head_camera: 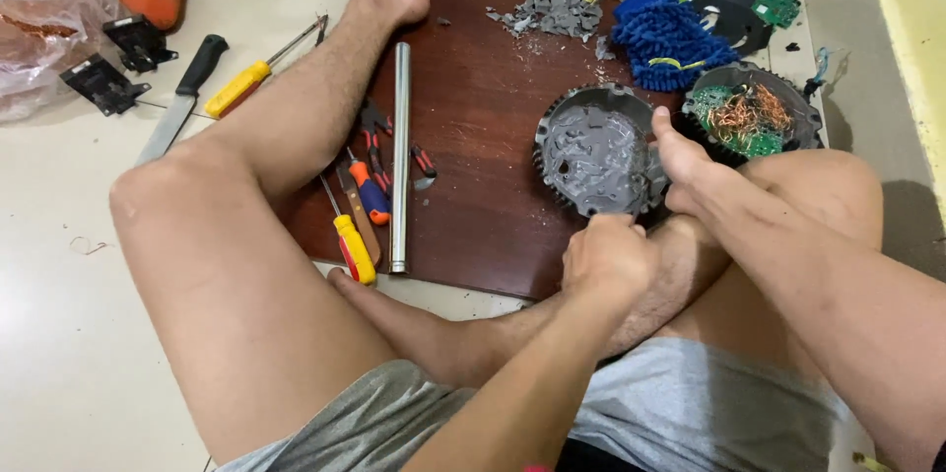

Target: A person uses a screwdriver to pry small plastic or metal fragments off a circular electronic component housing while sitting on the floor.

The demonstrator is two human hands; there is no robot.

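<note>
Both hands closed on grey round housing (599,159): left hand (608,257) at near rim, right hand (680,162) at right rim.

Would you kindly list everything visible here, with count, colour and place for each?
Round housing: one, grey, on the board, gripped by both hands.
Second round housing: one, dark, with copper wire and green circuit board inside, right of the first.
Wooden board: one, dark brown, on the floor.
Metal tube: one, silver, on the board's left side.
Screwdrivers: several, yellow or orange handles, beside the tube; another on the floor.
Knife: one, black handle, floor at left.
Microfibre mitt: one, blue, top of the board.
Plastic fragments: a pile, grey, top of the board.
Left hand: on the housing's near rim.
Right hand: on its right rim.
</note>
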